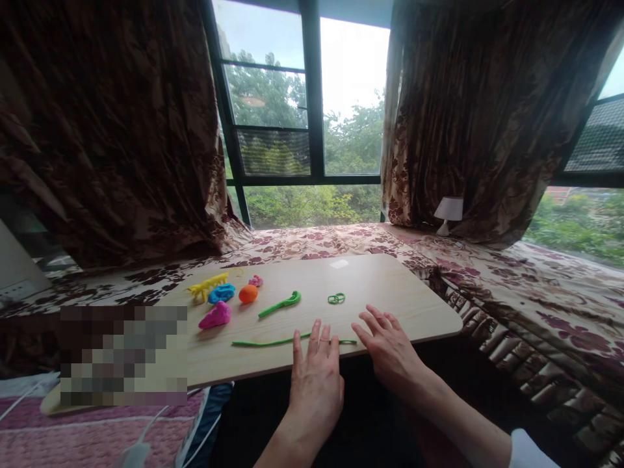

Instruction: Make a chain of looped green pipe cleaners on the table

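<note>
A long thin roll of green modelling clay [266, 342] lies along the near edge of the pale tabletop [370, 276]. My left hand [316, 364] rests palm down over its middle, fingers spread, hiding part of it. To the right, my right hand [390, 341] is held flat with fingers apart, just past the roll's right end; nothing is in it. Beyond my hands lie a thicker green clay piece with a curled end [280, 304] and small linked green clay loops [336, 298].
On the table's left are a yellow clay figure [208, 286], blue clay [221, 293], an orange clay ball [248, 294], a magenta clay lump [215, 315] and a small pink clay piece [255, 281]. A white lamp [449, 209] stands by the curtain. A blurred patch covers the table's left end.
</note>
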Tool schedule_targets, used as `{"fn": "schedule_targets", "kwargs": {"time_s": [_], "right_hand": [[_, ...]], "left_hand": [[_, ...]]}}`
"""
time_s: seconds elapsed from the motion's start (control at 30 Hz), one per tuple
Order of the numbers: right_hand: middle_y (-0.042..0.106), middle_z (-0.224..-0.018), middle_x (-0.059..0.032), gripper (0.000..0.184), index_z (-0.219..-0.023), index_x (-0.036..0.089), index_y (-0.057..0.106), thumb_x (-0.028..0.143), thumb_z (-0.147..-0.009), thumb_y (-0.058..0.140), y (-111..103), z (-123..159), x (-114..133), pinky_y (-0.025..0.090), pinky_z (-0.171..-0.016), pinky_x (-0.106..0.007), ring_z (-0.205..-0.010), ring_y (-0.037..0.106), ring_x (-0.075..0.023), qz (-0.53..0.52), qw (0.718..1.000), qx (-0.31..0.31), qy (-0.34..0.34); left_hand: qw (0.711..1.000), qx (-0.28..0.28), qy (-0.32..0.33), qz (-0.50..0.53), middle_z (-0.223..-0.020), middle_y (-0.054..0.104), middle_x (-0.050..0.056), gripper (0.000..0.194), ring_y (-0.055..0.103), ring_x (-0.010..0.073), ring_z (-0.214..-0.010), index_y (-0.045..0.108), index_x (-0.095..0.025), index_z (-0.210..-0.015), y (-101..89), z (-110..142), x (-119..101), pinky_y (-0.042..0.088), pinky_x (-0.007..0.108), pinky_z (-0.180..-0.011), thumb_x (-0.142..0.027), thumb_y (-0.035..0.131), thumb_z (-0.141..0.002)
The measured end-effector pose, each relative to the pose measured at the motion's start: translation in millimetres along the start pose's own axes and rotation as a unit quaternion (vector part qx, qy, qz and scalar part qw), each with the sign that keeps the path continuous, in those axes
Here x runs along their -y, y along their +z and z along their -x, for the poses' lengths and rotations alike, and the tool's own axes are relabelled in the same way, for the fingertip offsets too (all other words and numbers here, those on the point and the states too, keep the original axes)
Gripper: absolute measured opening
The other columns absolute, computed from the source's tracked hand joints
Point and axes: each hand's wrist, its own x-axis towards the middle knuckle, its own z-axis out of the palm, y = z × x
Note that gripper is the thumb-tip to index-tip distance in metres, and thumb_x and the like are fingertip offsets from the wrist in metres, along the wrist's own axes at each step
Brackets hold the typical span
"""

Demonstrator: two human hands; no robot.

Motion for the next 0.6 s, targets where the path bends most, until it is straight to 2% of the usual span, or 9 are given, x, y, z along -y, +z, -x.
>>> {"fn": "schedule_targets", "kwargs": {"time_s": [0.17, 0.4, 0.6], "right_hand": [[0.037, -0.134, -0.0076, 0.05, -0.123, 0.025, 0.045, 0.013, -0.074, 0.043, 4, 8, 3, 0.013, -0.102, -0.042, -0.131, 0.015, -0.024, -0.007, 1.0, 0.019, -0.001], [0.038, -0.134, -0.0096, 0.046, -0.127, 0.023, 0.042, 0.018, -0.081, 0.042, 9, 15, 5, 0.012, -0.103, -0.043, -0.131, 0.016, -0.0259, 0.013, 1.0, 0.003, -0.018], [0.038, -0.135, -0.0103, 0.045, -0.129, 0.021, 0.039, 0.021, -0.085, 0.04, 14, 14, 4, 0.012, -0.104, -0.044, -0.13, 0.018, -0.0266, 0.041, 0.999, -0.008, -0.032]], "left_hand": [[1.0, -0.005, -0.004, -0.001, -0.139, 0.037, 0.008, 0.054, 0.013, 0.0265, -0.133, 0.044, -0.018, -0.127, -2.2, 2, 4, -0.001, 0.05, -0.107, -0.03, 0.047, -0.075], [1.0, 0.0, -0.014, -0.024, -0.139, 0.037, 0.005, 0.051, 0.015, 0.0259, -0.133, 0.046, -0.022, -0.125, -3.7, 13, 22, 0.001, 0.049, -0.107, -0.027, 0.048, -0.074], [1.0, 0.0, -0.015, -0.024, -0.139, 0.037, 0.006, 0.051, 0.016, 0.0259, -0.133, 0.046, -0.021, -0.125, -2.6, 12, 21, 0.001, 0.049, -0.107, -0.027, 0.049, -0.074]]}}
